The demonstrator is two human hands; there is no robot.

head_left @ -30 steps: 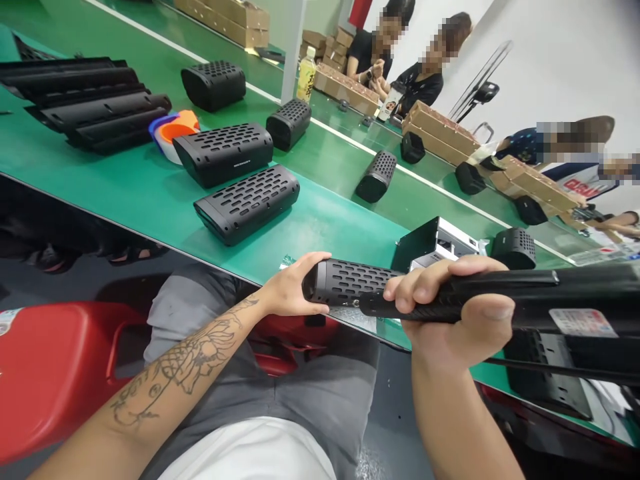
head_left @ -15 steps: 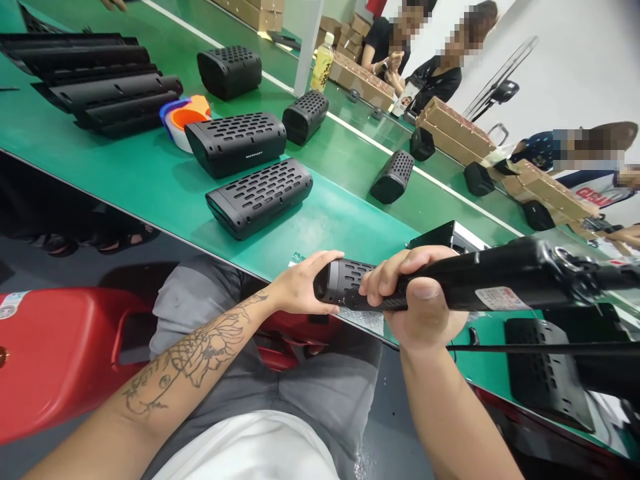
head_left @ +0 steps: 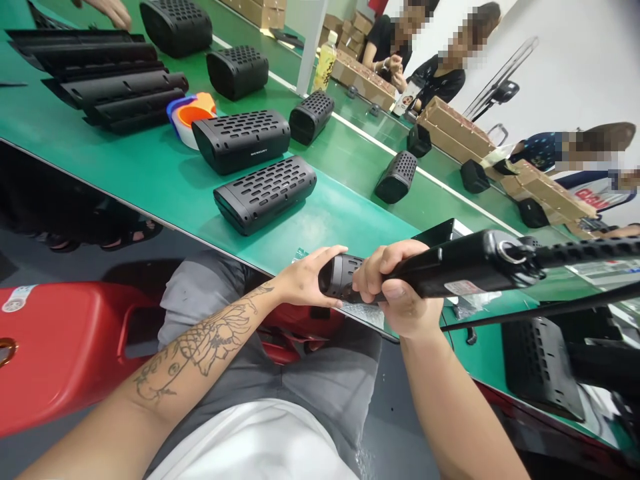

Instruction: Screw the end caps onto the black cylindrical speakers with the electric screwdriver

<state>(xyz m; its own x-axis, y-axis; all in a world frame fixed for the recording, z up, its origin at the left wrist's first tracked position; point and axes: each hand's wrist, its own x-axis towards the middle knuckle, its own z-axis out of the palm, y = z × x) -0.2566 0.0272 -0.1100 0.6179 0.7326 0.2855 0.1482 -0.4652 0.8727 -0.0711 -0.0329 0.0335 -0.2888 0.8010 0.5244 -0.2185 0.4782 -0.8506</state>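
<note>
At the table's front edge, my left hand [head_left: 309, 279] is wrapped around one end of a black housing [head_left: 344, 275] with slotted holes. My right hand [head_left: 407, 297] grips a black electric screwdriver [head_left: 463, 263], whose cord runs off to the right. The tool lies almost level, pointed at the housing; its tip is hidden behind my fingers. Beyond my left hand rest two similar housings, a nearer one [head_left: 265, 193] and another marked MERCURY [head_left: 243, 143].
A tape roll [head_left: 193, 117] and stacked black shells [head_left: 115, 87] lie at the left. More housings stand on the green conveyor [head_left: 357, 143] near a yellow bottle [head_left: 326, 63]. A red stool [head_left: 65, 353] is at my left. Co-workers sit across; another person's hand [head_left: 113, 10] shows top left.
The screwdriver and my right hand have shifted slightly left and up. Another housing now shows on the conveyor at top left, and the other person's hand there reaches further into view.
</note>
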